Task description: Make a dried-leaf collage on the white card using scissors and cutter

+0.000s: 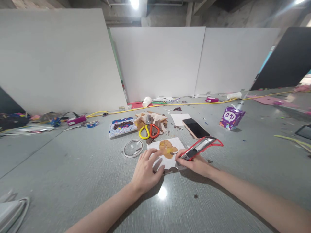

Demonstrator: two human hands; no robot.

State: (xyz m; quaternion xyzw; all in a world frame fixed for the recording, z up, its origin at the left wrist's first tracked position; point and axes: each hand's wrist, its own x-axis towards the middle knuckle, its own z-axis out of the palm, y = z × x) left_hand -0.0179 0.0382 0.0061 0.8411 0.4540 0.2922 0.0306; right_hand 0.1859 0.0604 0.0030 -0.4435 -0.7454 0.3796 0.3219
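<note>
A white sheet (178,144) bearing a collage of brown and yellow leaf-like pieces (166,149) lies in front of me. My left hand (148,168) rests on its left side, fingers stretched over the sheet with the tips by the brown shapes. At the sheet's right edge, my right hand (191,161) is closed around a red and black box cutter (198,148), its front end pointing down toward the collage. Whether the blade touches the pieces, I cannot tell. Dark scraps stick out under the sheet's near edge.
Behind the sheet are scissors (149,131) with yellow and red handles, dried leaves (159,119), a decorated panel (122,127) and a phone (195,128). A coiled white cable (133,149) lies left, a purple drink carton (232,118) right. A yellow cord (170,104) runs before white boards (160,61).
</note>
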